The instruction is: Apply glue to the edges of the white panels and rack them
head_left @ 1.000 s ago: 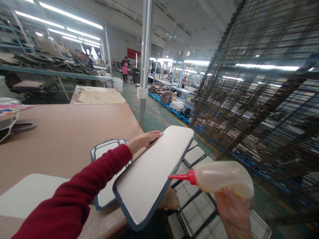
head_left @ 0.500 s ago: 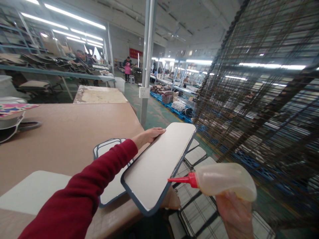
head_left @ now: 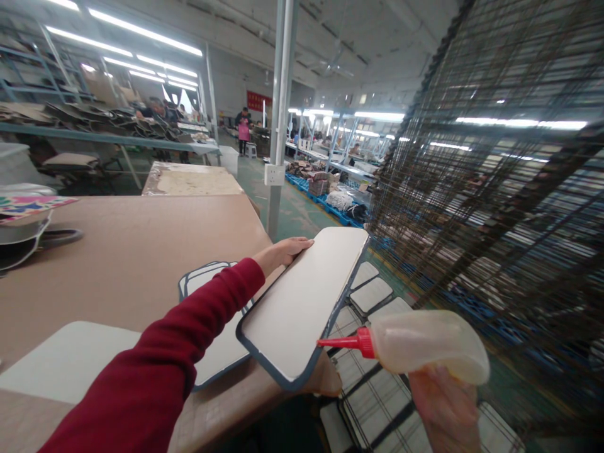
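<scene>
My left hand point(head_left: 289, 250) grips the left edge of a white rounded rectangular panel with a dark blue-grey rim point(head_left: 302, 302), held tilted over the table corner. The fingers lie on its edge and the rest of the grip is hidden behind it. In my right hand point(head_left: 443, 399) is a translucent squeeze bottle point(head_left: 427, 346) with a red pointed nozzle, lying sideways. Its tip meets or nearly meets the panel's right rim, where a whitish line runs along the edge. Under my left sleeve, similar rimmed panels point(head_left: 221, 352) lie on the table.
The brown table point(head_left: 141, 245) carries a plain pale sheet point(head_left: 70, 362) at left. Several white panels lie on a wire rack point(head_left: 372, 377) below right. A tall wire rack point(head_left: 495, 157) stands at right, a post point(head_left: 278, 126) ahead. A person in a pink apron point(head_left: 243, 131) stands far back.
The panel has shifted slightly upward, so the nozzle tip now meets its rim a little lower down. My left hand has moved slightly with it; the bottle has barely moved.
</scene>
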`<state>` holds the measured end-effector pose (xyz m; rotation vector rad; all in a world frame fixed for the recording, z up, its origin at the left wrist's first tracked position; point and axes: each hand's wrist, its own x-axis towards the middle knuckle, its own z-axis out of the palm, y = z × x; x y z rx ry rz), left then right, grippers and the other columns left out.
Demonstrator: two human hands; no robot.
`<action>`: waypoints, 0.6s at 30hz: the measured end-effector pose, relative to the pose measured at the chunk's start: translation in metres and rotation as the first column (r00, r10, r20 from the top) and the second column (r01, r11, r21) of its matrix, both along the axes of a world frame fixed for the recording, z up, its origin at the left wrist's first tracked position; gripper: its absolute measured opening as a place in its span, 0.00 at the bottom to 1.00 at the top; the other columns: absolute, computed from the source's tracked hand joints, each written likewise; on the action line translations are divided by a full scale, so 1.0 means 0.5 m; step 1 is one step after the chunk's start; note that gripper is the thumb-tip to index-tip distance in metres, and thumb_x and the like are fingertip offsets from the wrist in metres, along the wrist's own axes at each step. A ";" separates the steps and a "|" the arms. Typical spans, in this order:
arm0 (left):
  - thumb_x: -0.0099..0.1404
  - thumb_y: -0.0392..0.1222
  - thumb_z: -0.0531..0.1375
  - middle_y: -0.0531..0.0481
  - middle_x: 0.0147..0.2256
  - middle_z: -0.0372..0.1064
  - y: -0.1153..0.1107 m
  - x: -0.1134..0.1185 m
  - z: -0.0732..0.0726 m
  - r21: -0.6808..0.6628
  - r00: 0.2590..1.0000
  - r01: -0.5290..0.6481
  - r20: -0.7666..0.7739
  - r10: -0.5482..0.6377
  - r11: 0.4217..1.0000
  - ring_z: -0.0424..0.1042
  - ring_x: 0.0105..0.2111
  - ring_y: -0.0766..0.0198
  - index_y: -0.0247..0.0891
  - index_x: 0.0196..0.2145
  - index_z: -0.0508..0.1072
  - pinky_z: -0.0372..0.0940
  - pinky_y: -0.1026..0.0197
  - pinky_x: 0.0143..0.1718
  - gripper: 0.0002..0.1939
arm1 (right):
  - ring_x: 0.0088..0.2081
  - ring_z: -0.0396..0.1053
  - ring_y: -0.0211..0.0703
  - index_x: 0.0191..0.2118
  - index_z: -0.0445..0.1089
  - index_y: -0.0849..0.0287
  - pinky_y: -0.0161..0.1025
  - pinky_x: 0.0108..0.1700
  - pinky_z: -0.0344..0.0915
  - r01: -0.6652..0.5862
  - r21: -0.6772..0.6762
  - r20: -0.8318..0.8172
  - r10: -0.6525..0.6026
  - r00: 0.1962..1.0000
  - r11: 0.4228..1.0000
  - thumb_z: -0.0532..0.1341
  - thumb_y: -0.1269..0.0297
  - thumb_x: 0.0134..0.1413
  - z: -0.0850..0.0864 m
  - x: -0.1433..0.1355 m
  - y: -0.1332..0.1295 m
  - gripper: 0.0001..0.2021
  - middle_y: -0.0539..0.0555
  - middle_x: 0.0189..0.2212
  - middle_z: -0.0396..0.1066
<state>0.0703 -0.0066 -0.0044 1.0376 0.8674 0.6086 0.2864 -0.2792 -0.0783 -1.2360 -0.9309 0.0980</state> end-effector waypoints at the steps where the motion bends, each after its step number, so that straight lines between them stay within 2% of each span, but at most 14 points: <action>1: 0.68 0.38 0.56 0.51 0.26 0.74 0.000 0.001 0.001 0.001 1.000 -0.007 -0.003 0.007 1.000 0.71 0.21 0.64 0.35 0.47 0.70 0.69 0.60 0.29 0.11 | 0.43 0.71 0.48 0.43 0.71 0.59 0.49 0.43 0.72 0.007 -0.011 0.006 -0.007 1.000 1.000 0.63 0.52 0.56 0.005 0.003 -0.001 0.16 0.57 0.41 0.72; 5: 0.69 0.36 0.54 0.49 0.27 0.75 0.001 0.001 0.006 0.006 0.999 -0.031 -0.007 0.031 0.999 0.71 0.21 0.64 0.34 0.49 0.68 0.69 0.59 0.30 0.12 | 0.45 0.69 0.47 0.50 0.67 0.58 0.48 0.44 0.70 0.033 -0.040 0.028 -0.032 0.999 0.999 0.61 0.57 0.60 0.017 0.007 -0.002 0.16 0.57 0.48 0.68; 8: 0.68 0.37 0.55 0.48 0.29 0.76 0.005 -0.002 0.006 0.010 0.999 -0.052 -0.007 0.052 0.999 0.71 0.21 0.63 0.34 0.49 0.68 0.70 0.59 0.30 0.12 | 0.45 0.69 0.47 0.51 0.66 0.58 0.48 0.44 0.70 0.073 -0.044 0.050 -0.071 0.996 0.996 0.60 0.57 0.61 0.007 0.000 0.001 0.16 0.57 0.49 0.67; 13: 0.68 0.36 0.56 0.48 0.29 0.76 0.010 -0.009 0.006 0.014 0.997 -0.082 -0.008 0.082 0.997 0.71 0.21 0.64 0.34 0.47 0.68 0.70 0.60 0.29 0.10 | 0.45 0.69 0.47 0.50 0.67 0.59 0.49 0.44 0.70 0.151 -0.033 0.077 -0.148 0.986 0.988 0.61 0.57 0.60 -0.022 -0.005 -0.005 0.16 0.57 0.48 0.68; 18: 0.69 0.36 0.53 0.49 0.26 0.75 0.008 -0.012 0.009 0.015 0.995 -0.097 -0.013 0.098 0.995 0.71 0.21 0.64 0.34 0.46 0.69 0.70 0.61 0.27 0.09 | 0.44 0.70 0.45 0.44 0.70 0.59 0.48 0.45 0.70 0.211 0.006 0.073 -0.211 0.975 0.977 0.63 0.60 0.58 -0.047 -0.004 -0.023 0.11 0.55 0.43 0.70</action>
